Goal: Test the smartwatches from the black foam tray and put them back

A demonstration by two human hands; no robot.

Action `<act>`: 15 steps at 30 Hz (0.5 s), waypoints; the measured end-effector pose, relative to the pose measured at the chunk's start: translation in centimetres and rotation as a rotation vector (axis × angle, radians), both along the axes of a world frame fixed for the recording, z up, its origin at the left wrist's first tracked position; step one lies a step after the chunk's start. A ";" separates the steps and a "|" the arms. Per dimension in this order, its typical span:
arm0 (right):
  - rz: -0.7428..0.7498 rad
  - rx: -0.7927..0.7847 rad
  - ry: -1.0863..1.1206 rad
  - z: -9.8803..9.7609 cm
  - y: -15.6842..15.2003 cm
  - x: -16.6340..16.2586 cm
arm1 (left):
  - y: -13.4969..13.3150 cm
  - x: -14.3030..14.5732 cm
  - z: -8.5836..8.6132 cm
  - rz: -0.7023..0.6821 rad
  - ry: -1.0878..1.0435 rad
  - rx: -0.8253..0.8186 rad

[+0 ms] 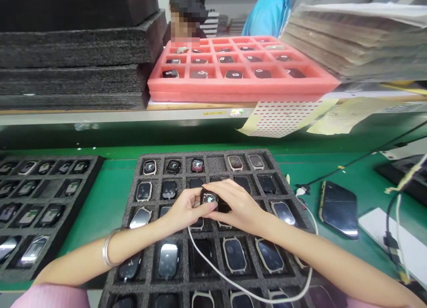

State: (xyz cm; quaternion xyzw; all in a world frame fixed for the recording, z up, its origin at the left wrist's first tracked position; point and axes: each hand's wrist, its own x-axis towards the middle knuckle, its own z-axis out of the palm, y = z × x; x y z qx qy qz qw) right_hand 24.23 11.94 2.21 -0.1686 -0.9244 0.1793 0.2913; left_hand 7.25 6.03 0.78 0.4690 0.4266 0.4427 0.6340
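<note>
A dark smartwatch [208,197] with a lit dial is held between my two hands over the grey foam tray [213,162]. My left hand [187,206] grips its left side, fingers closed. My right hand [235,204] wraps its right side, with the thumb over the lower part of the screen. A white cable [230,286] comes out from beneath my left hand and loops across the tray to the right. Whether its end touches the watch's back is hidden. In the tray's compartments lie several watches, such as a silver-framed watch [235,254]; a few in the top row have lit dials.
Another foam tray [95,165] of watches lies at left. A dark phone-like device [338,210] and cables rest at right. On the shelf ahead are a pink foam tray [233,94], black foam stacks [76,50] and stacked sheets [360,45]. Two people are behind it.
</note>
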 end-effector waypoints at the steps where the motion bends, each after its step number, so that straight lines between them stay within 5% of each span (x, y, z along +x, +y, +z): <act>1: 0.001 -0.003 -0.007 0.0 0.0 0.0 | 0.0 0.0 0.0 0.001 0.001 0.003; 15: 0.012 -0.004 -0.095 0.3 0.1 0.4 | 0.1 0.0 -0.5 0.014 0.014 -0.003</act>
